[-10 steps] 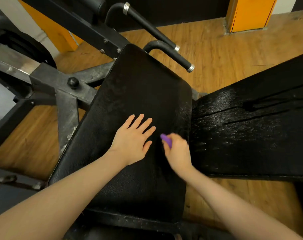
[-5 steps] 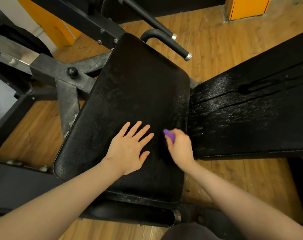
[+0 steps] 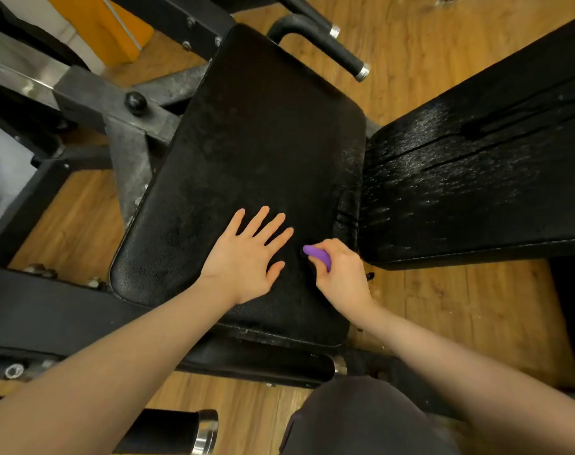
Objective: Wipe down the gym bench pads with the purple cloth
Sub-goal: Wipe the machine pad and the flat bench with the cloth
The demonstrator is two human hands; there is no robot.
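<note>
The padded rectangular seat pad [image 3: 263,152] in the middle is black with a fine pebbled grain. To its right, the long padded back pad [image 3: 476,178] is black too, flecked with whitish speckles and crossed by dark crease lines. The small bunched cloth [image 3: 317,254] is bright purple (only a sliver shows). The plank floor [image 3: 443,307] is warm honey-brown wood grain. At far left, the steel frame [image 3: 128,149] is mottled grey, and the flat panel [image 3: 115,31] is orange.
</note>
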